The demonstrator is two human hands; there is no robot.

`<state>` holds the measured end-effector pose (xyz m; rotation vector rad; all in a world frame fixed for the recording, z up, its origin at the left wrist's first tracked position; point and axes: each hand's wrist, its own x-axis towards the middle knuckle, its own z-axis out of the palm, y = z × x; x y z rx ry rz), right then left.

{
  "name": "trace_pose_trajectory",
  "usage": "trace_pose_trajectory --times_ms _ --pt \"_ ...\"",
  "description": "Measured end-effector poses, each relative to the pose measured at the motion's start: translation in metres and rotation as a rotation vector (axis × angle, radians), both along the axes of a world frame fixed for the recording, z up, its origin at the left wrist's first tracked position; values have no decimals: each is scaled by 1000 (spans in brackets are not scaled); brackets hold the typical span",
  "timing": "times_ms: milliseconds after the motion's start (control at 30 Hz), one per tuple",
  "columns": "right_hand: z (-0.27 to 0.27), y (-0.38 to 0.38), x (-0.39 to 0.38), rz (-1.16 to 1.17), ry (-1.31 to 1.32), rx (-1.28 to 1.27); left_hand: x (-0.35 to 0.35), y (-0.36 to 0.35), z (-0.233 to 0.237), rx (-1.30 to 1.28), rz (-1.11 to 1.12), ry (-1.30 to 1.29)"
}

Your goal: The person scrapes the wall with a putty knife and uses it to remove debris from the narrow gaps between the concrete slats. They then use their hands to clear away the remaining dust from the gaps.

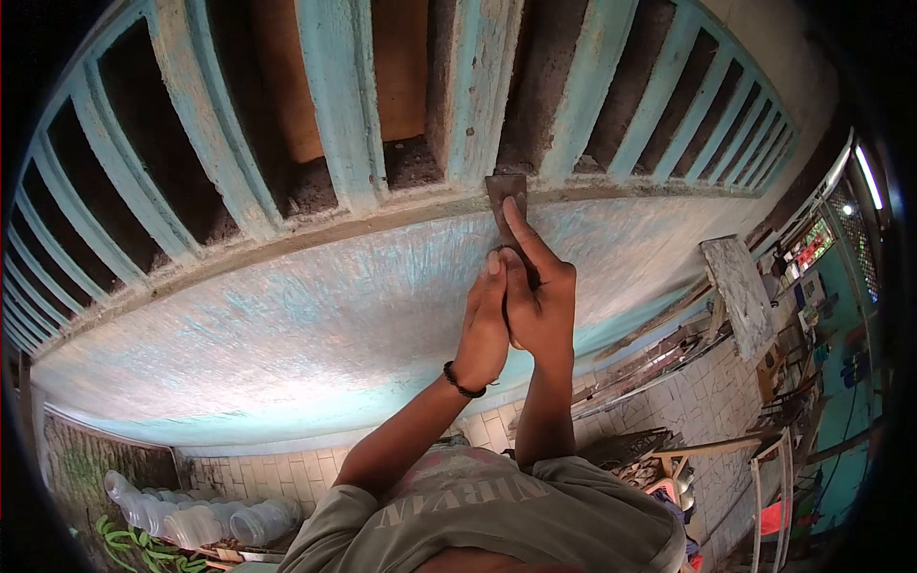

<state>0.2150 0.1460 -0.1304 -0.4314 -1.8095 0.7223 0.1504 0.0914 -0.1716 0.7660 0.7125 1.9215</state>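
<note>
A scraper (498,187) with a flat, dark blade presses against the ledge under the slatted window, its edge at the foot of one slat. My right hand (543,298) is closed round its handle, the index finger stretched along the blade. Against it my left hand (483,334), with a dark bracelet at the wrist, is closed on the same handle, which the fingers mostly hide. Below the ledge, the wall (363,315) shows scratched, patchy turquoise and whitish paint. The turquoise slats (339,105) above are worn and chipped.
Clear plastic containers (205,516) lie at the lower left beside green leaves (134,544). A worn board (737,291) leans at the right. Wooden frames (769,497) and clutter stand at the lower right on the tiled floor (669,411).
</note>
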Motion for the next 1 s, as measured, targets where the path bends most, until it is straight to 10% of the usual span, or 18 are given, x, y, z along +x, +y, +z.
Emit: trace_pose_trajectory --times_ms 833,1000 --pt "2 1 0 -62 -48 7 5 18 -6 103 47 -87" --pt "14 16 -5 34 136 197 -2 11 12 134 208 296"
